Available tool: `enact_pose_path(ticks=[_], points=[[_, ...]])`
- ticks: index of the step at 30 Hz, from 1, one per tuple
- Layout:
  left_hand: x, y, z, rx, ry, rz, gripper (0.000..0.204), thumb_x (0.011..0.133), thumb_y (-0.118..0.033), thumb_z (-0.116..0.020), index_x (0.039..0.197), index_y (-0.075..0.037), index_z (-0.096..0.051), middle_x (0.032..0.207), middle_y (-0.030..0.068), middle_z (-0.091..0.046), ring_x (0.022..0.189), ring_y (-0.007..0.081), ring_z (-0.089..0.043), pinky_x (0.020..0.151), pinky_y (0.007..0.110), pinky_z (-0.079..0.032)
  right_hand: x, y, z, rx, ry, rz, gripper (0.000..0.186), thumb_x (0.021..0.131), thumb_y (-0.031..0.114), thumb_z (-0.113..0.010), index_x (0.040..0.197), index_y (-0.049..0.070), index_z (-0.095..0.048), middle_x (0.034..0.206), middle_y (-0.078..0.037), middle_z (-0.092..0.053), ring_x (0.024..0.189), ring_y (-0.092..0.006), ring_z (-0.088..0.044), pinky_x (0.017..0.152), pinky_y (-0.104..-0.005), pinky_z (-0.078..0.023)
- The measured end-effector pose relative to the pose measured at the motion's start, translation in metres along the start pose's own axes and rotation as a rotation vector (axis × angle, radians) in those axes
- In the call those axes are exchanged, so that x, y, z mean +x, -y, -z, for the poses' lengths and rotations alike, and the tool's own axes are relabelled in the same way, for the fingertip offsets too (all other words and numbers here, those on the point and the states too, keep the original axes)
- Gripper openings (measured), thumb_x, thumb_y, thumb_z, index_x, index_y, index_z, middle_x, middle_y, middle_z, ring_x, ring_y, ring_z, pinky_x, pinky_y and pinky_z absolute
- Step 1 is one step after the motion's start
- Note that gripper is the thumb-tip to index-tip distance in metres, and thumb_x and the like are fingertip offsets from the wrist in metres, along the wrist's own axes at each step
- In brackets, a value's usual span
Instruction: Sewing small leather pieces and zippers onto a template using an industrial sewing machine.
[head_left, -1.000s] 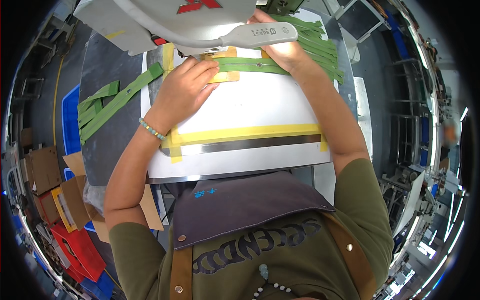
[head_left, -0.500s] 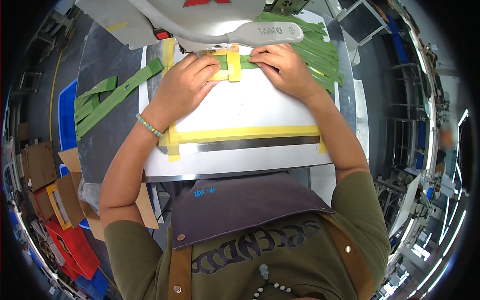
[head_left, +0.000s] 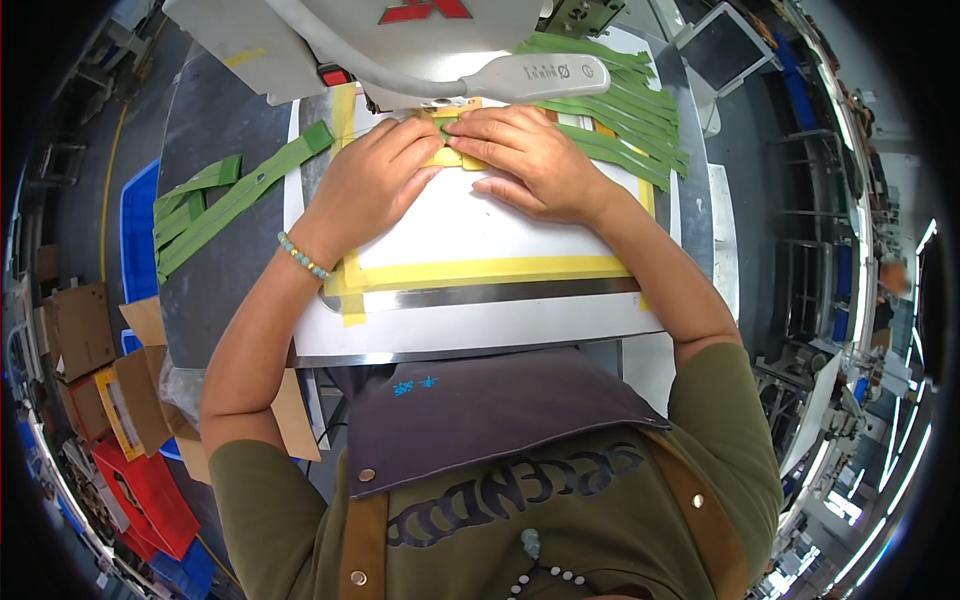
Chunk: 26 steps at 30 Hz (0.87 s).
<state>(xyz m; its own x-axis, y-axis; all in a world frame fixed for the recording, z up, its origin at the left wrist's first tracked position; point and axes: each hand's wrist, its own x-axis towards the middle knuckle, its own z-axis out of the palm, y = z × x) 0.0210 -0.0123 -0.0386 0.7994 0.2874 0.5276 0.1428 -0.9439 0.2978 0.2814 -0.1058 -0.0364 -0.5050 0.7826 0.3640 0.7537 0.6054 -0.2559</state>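
Observation:
Close under the head of a sewing machine, a short piece of green strip (head_left: 441, 124) lies in a yellow jig (head_left: 447, 160), mostly hidden under my fingers. The fingertips of my left hand (head_left: 368, 182) are closed on the strip's left part. My right hand (head_left: 535, 160) comes over the jig from the right, its fingers bunched on the strip close beside the left fingertips. The right thumb rests lower, over the white work sheet (head_left: 480, 225).
Left of the sheet lie several finished-looking green strips (head_left: 250, 180); a pile of green strips (head_left: 630, 115) fans out at right. The grey machine head (head_left: 400, 45) and its light arm (head_left: 540, 77) overhang my hands. Yellow tape (head_left: 490, 268) borders the sheet. A blue bin (head_left: 138, 230) stands beyond the left edge.
My right hand has moved left from the strip's right end, over the yellow jig, to beside my left fingertips. The left hand stays at the strip's left part.

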Motion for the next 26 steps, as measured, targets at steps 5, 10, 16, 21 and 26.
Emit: enact_pose_path(ticks=[5,10,16,21,26], points=[[-0.010,0.000,0.012,0.074,-0.057,0.036,0.025,0.090,-0.005,-0.078,0.113,0.002,-0.069,0.114,0.0128,-0.071,0.101,0.0307,-0.071,0.085,0.039,-0.059,0.001,0.000,0.001,0.005,0.046,0.038,0.055,0.099,0.034,-0.071,0.148,0.010,-0.064,0.156,-0.003,-0.060,0.144,-0.0285,-0.052,0.118,-0.0483,-0.039],[-0.011,0.001,0.013,0.040,-0.030,0.055,0.041,0.090,-0.006,-0.079,0.129,0.002,-0.071,0.129,0.0129,-0.074,0.118,0.0332,-0.068,0.101,0.041,-0.056,0.000,-0.004,0.001,-0.022,0.067,0.056,0.058,0.100,0.041,-0.068,0.149,0.011,-0.063,0.157,-0.001,-0.059,0.147,-0.0274,-0.050,0.118,-0.0472,-0.037],[-0.012,0.002,0.011,-0.042,0.077,0.086,0.051,0.092,-0.012,-0.079,0.141,0.000,-0.068,0.149,0.0092,-0.067,0.134,0.0345,-0.060,0.112,0.044,-0.051,0.003,-0.004,0.004,-0.016,0.083,0.067,0.062,0.099,0.046,-0.068,0.149,0.011,-0.062,0.156,-0.003,-0.060,0.147,-0.0280,-0.050,0.115,-0.0476,-0.037],[-0.009,0.003,0.006,-0.061,0.133,0.087,0.050,0.094,-0.014,-0.076,0.141,0.000,-0.068,0.151,0.0076,-0.066,0.136,0.0343,-0.057,0.114,0.044,-0.050,0.008,-0.006,0.010,-0.048,0.159,0.119,0.058,0.101,0.047,-0.067,0.144,0.009,-0.063,0.146,-0.010,-0.064,0.143,-0.0319,-0.051,0.118,-0.0487,-0.040],[-0.007,0.005,0.006,-0.055,0.156,0.083,0.048,0.096,-0.014,-0.075,0.142,-0.001,-0.068,0.153,0.0075,-0.064,0.137,0.0338,-0.056,0.115,0.044,-0.050,-0.008,-0.017,0.003,-0.003,0.033,0.043,0.061,0.093,0.040,-0.077,0.145,0.012,-0.063,0.151,-0.011,-0.061,0.146,-0.0301,-0.050,0.119,-0.0484,-0.040]])
